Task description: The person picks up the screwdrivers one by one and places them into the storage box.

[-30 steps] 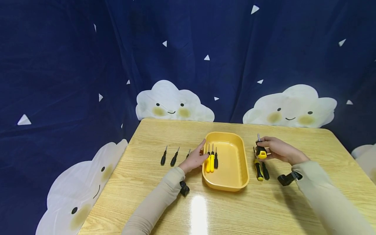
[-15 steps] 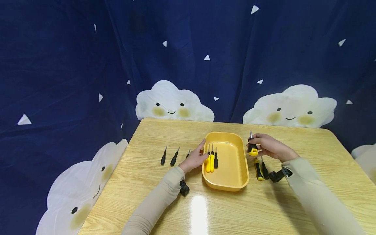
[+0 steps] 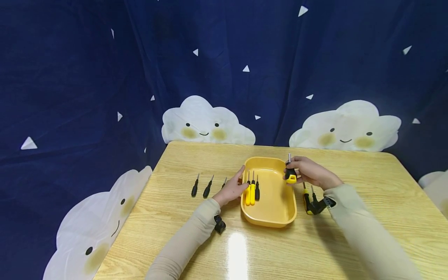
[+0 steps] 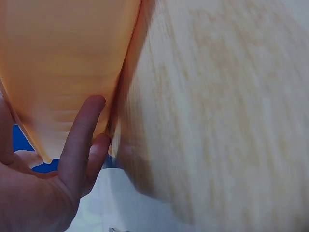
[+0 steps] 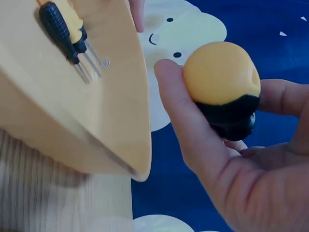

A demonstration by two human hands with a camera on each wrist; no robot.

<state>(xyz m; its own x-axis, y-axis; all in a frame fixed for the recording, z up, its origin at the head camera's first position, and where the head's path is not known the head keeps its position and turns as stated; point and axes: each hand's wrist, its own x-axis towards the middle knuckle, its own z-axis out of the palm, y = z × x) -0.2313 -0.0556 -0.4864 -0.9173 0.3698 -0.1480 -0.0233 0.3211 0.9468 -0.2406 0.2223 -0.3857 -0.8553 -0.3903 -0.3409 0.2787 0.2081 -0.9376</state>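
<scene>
My right hand [image 3: 309, 171] pinches a stubby screwdriver [image 5: 222, 79] with a fat yellow-and-black handle between thumb and fingers. In the head view its short metal tip points away from me, and the hand overlaps the right rim of a yellow plastic tray [image 3: 276, 214]. Across on the left side, my left hand [image 3: 231, 190] holds the tray's wall, thumb over the rim and fingers [image 4: 82, 140] along the outside. Inside the tray, near that thumb, lie two yellow-handled screwdrivers [image 3: 252, 194] and a small black screwdriver [image 3: 257, 192].
Left of the tray, black screwdrivers [image 3: 207, 189] lie in a row on the wooden table [image 3: 280, 252], one partly behind the left hand. Right of it, a yellow-and-black screwdriver [image 3: 308, 206] and a black one lie under the right wrist camera. A blue cloud-print curtain [image 3: 224, 58] hangs behind.
My right hand has carried the stubby screwdriver leftward, from above the screwdrivers on the right to the tray's right rim. The left hand and tray have stayed put.
</scene>
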